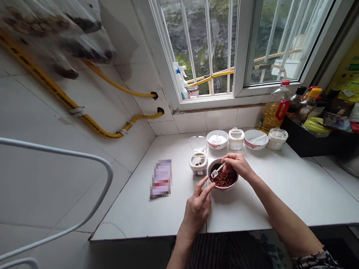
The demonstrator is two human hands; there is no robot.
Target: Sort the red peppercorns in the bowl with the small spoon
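One white spoon [215, 173] in right hand [238, 165], packet [161, 179] lettering illegible.

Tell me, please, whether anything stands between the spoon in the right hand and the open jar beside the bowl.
Only the rim of the bowl lies between the spoon in the right hand and the open jar; the left hand touches it slightly nearer the person.

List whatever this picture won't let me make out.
Print on the packet: head view, pixelated.
Tops of the hanging bags: head view, cut by top edge.
Label on the open jar: head view, too small.
End of the spoon: head view, hidden by the right hand.
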